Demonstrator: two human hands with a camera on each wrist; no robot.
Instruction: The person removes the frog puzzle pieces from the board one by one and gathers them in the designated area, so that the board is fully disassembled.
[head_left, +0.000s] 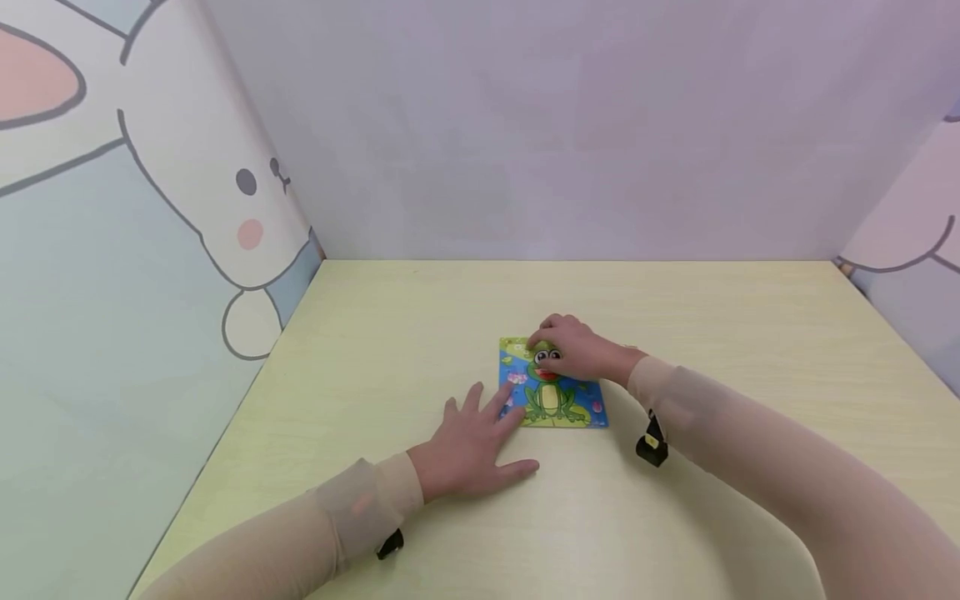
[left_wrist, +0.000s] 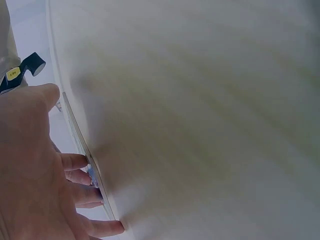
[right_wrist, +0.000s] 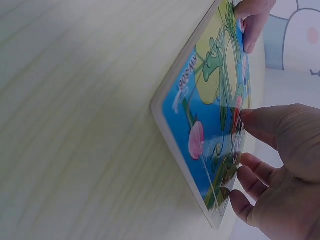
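A frog jigsaw puzzle (head_left: 585, 404) lies flat on the table, a green frog on a blue pond with pink flowers. My right hand (head_left: 576, 348) is over its upper part, thumb at the frog's mouth and bent fingers at the top of the head, pinching the frog-head puzzle piece (head_left: 546, 358). The right wrist view shows the right hand (right_wrist: 287, 160) with thumb and fingertips on the picture. My left hand (head_left: 468, 446) is spread flat, fingertips on the puzzle's left edge, thumb out on the table. In the left wrist view, the left hand (left_wrist: 35, 170) reaches along the board's edge.
Pale wooden table (head_left: 375, 350) surrounds the puzzle. A plain light wall (head_left: 525, 133) stands behind it, and a wall with a cartoon rabbit (head_left: 180, 167) is at the left. A small orange-yellow bit (head_left: 632, 346) shows beyond my right wrist, mostly hidden.
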